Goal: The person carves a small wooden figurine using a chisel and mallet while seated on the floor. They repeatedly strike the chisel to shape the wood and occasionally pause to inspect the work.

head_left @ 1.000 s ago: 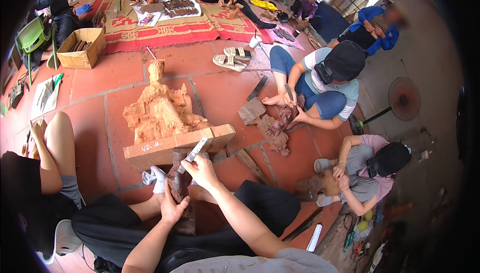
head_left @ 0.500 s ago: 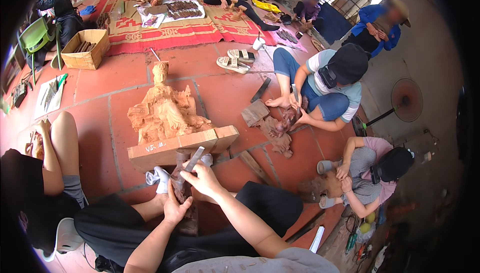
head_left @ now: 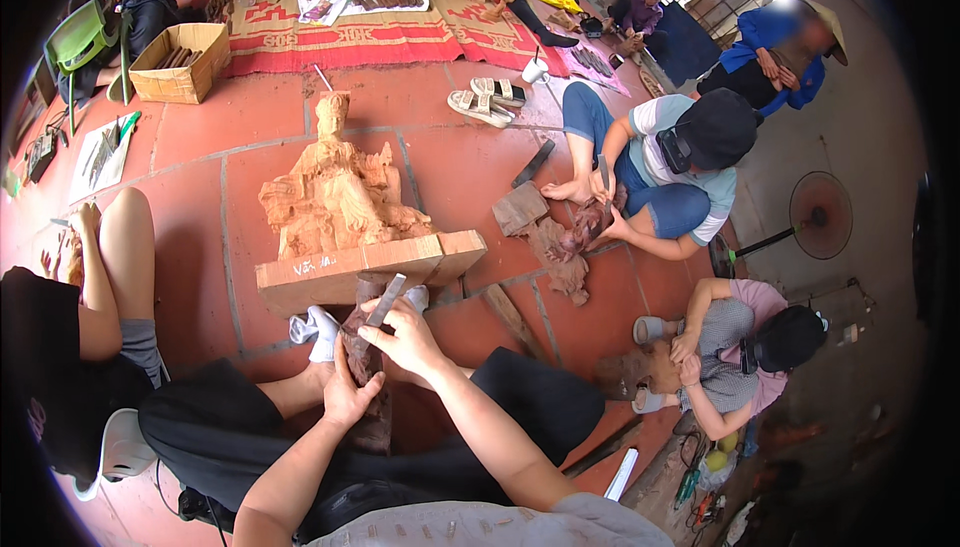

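Biggest worry first: the pale orange carved wooden figure (head_left: 345, 187) on its thick block base (head_left: 370, 273) sits just beyond my work, so a forward slip could scar that front edge. Next size down, the long dark-brown carved wood piece (head_left: 378, 425) lies between my bent legs, its far end close to that base; touching or not, I can't tell. My left hand (head_left: 350, 397) is wrapped round its side, thumb across the top, and a slack hold there could let it roll. Then the flat grey metal tool (head_left: 390, 299), pinched between thumb and fingers of my right hand (head_left: 408, 339), leaning over the wood. The working tip is hidden; too much push could send it skidding into my left fingers, 1 bad stroke!

Below us all, red floor tiles (head_left: 455, 182) with grey joints; farther out, a red patterned mat (head_left: 330, 55); off right, a black standing fan (head_left: 822, 215); left, an open tan cardboard box (head_left: 200, 79); smallest, 1 white mug (head_left: 535, 72).
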Action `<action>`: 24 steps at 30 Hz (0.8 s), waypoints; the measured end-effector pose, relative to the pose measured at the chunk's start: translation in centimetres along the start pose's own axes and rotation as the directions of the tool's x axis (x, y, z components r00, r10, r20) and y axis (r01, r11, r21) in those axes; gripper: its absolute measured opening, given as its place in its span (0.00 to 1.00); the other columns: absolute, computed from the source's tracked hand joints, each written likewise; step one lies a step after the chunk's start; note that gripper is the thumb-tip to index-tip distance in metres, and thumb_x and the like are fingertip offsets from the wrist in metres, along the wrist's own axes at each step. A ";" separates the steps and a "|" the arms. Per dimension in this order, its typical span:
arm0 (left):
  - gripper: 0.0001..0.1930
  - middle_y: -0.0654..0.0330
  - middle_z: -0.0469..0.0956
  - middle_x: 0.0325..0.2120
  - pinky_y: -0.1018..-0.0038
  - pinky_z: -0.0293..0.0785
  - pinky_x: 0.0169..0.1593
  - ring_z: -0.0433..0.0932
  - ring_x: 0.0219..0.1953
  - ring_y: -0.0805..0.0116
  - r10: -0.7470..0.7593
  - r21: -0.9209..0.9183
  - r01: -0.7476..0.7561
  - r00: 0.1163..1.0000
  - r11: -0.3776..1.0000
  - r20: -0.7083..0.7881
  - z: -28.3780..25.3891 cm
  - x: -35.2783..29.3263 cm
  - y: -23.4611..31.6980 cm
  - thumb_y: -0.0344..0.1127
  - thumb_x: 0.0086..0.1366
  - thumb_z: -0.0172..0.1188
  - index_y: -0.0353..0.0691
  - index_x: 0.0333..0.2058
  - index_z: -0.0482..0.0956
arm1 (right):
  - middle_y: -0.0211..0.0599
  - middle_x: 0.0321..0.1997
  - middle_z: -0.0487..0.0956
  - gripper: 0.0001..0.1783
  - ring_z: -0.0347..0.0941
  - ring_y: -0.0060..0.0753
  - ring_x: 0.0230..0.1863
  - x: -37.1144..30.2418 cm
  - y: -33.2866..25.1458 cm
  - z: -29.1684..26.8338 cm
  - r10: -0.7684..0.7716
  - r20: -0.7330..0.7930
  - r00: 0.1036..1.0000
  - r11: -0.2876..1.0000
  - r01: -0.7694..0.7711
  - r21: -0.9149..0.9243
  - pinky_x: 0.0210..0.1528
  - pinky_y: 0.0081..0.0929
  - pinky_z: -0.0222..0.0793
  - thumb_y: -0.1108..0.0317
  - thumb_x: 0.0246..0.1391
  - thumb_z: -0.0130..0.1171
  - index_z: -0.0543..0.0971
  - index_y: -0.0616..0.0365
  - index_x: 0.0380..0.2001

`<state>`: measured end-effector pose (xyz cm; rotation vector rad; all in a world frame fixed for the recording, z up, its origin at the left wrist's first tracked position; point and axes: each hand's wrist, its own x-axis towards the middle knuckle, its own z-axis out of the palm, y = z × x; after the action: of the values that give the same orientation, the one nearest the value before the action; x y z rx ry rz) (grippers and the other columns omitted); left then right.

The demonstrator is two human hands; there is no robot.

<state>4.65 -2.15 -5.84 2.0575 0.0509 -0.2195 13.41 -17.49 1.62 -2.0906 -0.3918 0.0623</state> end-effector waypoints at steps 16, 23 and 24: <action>0.55 0.36 0.71 0.51 0.60 0.69 0.54 0.74 0.51 0.42 -0.124 -0.053 0.130 0.987 0.990 0.102 -0.8 0.0 0.2 0.56 0.52 0.62 0.46 0.68 0.33 | 0.26 0.30 0.78 0.09 0.72 0.16 0.33 1.4 1.6 -0.4 0.291 -0.026 0.957 0.866 -0.251 0.432 0.37 0.18 0.68 0.66 0.57 0.62 0.78 0.62 0.34; 0.56 0.37 0.69 0.53 0.60 0.71 0.53 0.73 0.51 0.42 -0.140 -0.074 0.150 0.982 0.986 0.126 -0.9 0.3 0.6 0.57 0.52 0.62 0.45 0.68 0.34 | 0.28 0.34 0.79 0.09 0.73 0.19 0.36 0.3 0.7 -0.1 0.045 -0.076 0.996 0.988 -0.034 0.151 0.40 0.21 0.70 0.67 0.55 0.63 0.79 0.62 0.36; 0.56 0.38 0.69 0.53 0.60 0.71 0.53 0.73 0.51 0.42 -0.135 -0.074 0.145 0.983 0.987 0.120 -0.9 0.2 0.7 0.57 0.52 0.62 0.45 0.68 0.34 | 0.29 0.33 0.79 0.09 0.73 0.19 0.34 0.7 0.9 -0.1 0.169 -0.069 0.983 0.942 -0.140 0.305 0.38 0.20 0.70 0.67 0.55 0.63 0.79 0.62 0.35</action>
<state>5.03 -1.73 -4.91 1.9567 0.1323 -0.4161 14.29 -17.83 1.02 -1.8122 -0.1477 0.1084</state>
